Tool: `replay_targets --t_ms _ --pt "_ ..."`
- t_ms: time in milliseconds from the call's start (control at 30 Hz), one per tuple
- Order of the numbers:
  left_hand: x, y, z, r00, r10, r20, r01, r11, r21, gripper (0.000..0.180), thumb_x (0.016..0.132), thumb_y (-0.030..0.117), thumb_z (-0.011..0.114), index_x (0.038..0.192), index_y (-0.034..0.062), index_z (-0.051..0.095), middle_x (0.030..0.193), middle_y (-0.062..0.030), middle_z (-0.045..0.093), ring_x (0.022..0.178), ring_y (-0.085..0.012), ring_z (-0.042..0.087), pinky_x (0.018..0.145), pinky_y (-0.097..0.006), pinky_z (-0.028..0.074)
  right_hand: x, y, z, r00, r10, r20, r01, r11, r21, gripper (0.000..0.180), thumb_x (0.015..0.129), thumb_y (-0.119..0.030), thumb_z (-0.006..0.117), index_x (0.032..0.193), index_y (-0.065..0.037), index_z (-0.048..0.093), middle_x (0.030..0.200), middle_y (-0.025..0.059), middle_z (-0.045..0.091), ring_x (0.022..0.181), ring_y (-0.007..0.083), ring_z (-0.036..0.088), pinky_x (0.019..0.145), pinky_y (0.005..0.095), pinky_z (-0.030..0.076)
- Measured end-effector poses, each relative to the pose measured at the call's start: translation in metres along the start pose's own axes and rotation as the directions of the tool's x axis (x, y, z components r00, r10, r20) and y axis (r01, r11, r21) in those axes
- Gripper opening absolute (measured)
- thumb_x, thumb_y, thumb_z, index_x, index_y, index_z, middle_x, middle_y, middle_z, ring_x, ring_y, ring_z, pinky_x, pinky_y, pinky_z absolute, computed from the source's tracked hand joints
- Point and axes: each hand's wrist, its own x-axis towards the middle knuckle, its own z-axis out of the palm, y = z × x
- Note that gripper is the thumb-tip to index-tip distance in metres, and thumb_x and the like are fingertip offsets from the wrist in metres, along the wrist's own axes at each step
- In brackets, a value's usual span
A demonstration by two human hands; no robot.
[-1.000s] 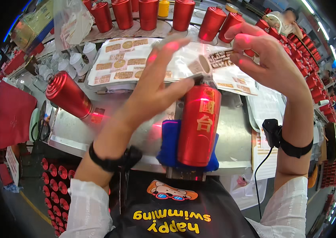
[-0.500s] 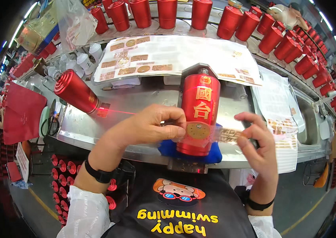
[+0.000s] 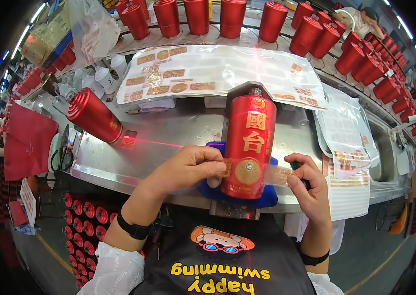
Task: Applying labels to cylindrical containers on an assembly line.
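A red bottle (image 3: 249,118) with gold lettering lies on its back in a dark cradle with blue padding (image 3: 268,195), its neck pointing away from me. Across its lower front runs a clear film strip of gold labels (image 3: 279,175), with a round gold piece over the bottle's middle. My left hand (image 3: 183,169) is closed in a pinch on the strip's left end, close against the bottle. At the other side my right hand (image 3: 310,184) pinches the right end, holding it out from the bottle; its other fingers are curled.
Sheets of gold labels (image 3: 188,73) lie behind the cradle, with more label sheets (image 3: 348,157) at right. Another red bottle (image 3: 95,115) leans at left, near a red laser line. Red bottles (image 3: 232,19) stand along a curved conveyor. A sink (image 3: 382,167) is at far right.
Both hands have moved down slightly, and the strip's gold left end now shows at my left fingertips. My right fingers have closed in. The conveyor bottles at the back have shifted left.
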Motion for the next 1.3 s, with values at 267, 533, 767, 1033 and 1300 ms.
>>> replay_targets --t_ms 267,533,767,1033,1300 --pt "0.001 -0.002 -0.001 0.999 -0.027 -0.021 0.028 0.999 0.017 0.022 0.097 0.021 0.059 0.092 -0.0001 0.064 0.081 -0.0014 0.063 0.073 -0.0076 0.058 0.068 -0.025 0.048 0.004 0.0 0.003 0.999 0.038 -0.003 -0.038 0.999 -0.022 0.012 0.087 -0.006 0.062 0.079 0.001 0.058 0.114 0.0146 0.058 0.083 0.0113 0.05 0.072 0.0251 0.039" --pt "0.002 -0.001 0.001 1.0 -0.001 -0.017 0.002 1.0 0.019 0.022 0.097 0.021 0.058 0.09 0.0006 0.063 0.08 -0.0005 0.062 0.073 -0.007 0.057 0.067 -0.024 0.047 0.003 0.006 0.004 1.0 0.017 -0.017 -0.018 0.999 -0.027 0.011 0.087 -0.006 0.063 0.08 0.002 0.059 0.111 0.0141 0.059 0.073 0.0072 0.049 0.064 0.022 0.04" --pt "0.003 -0.004 0.0 1.0 0.006 -0.019 -0.005 1.0 0.023 0.022 0.097 0.021 0.058 0.089 0.0011 0.063 0.078 -0.0003 0.061 0.071 -0.0065 0.056 0.065 -0.024 0.046 0.005 0.008 0.005 1.0 -0.001 -0.02 0.0 0.999 -0.053 0.012 0.086 -0.006 0.063 0.079 0.002 0.06 0.111 0.0142 0.06 0.072 0.0078 0.049 0.064 0.0228 0.041" --pt "0.004 -0.003 0.002 1.0 -0.007 -0.028 0.008 1.0 0.03 0.022 0.097 0.02 0.058 0.087 0.0013 0.063 0.075 0.0001 0.06 0.07 -0.0064 0.056 0.063 -0.024 0.044 0.006 0.011 0.008 0.999 0.018 -0.027 -0.019 0.999 -0.04 0.013 0.087 -0.007 0.064 0.079 0.002 0.059 0.11 0.0131 0.061 0.073 0.0081 0.05 0.064 0.0232 0.041" --pt "0.004 -0.006 0.001 0.998 0.009 -0.055 -0.007 0.999 0.044 0.021 0.096 0.018 0.059 0.085 0.0006 0.063 0.073 -0.0002 0.061 0.069 -0.0063 0.056 0.062 -0.024 0.044 0.008 0.014 0.01 1.0 0.027 -0.014 -0.027 0.999 -0.022 0.012 0.087 -0.008 0.064 0.079 0.001 0.06 0.112 0.0122 0.06 0.075 0.0083 0.051 0.066 0.0229 0.042"
